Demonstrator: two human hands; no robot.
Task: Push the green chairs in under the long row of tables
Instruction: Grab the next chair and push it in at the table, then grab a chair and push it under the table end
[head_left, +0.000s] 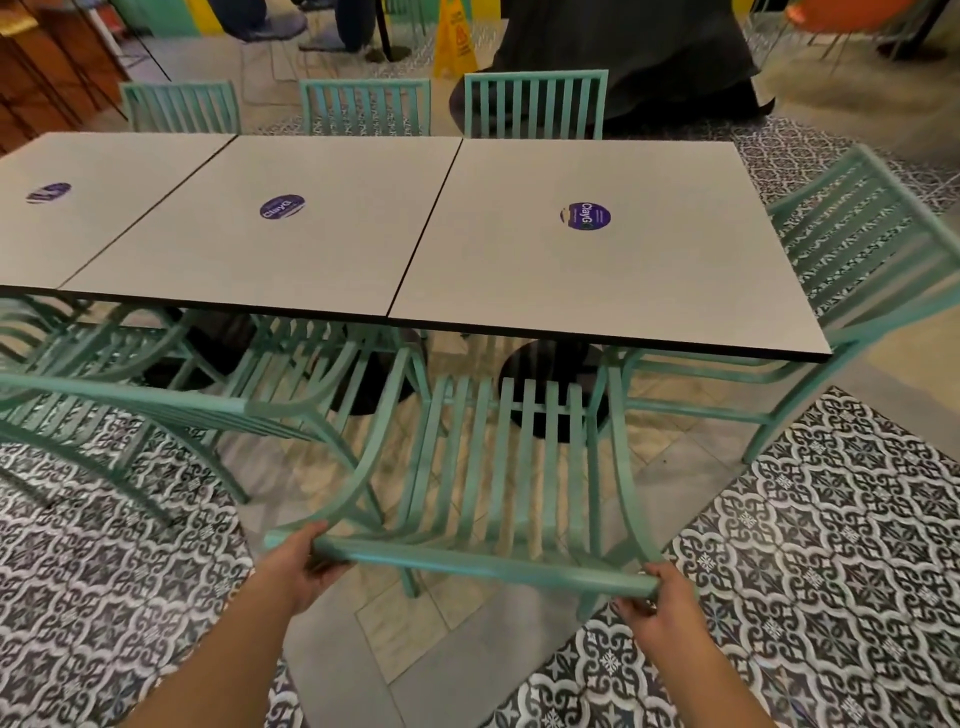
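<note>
Two bare forearms and hands, no sleeves in view

The left hand (304, 564) and right hand (660, 605) show below the near edge of the table (597, 260), each at the end of an uncovered forearm. No cloth, watch, ring or band is visible on either wrist. The right hand's fingernails look dark, perhaps painted; the left hand's nails are hidden.

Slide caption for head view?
Both hands, left and right, grip green slatted chair's top rail facing grey tables.
</note>
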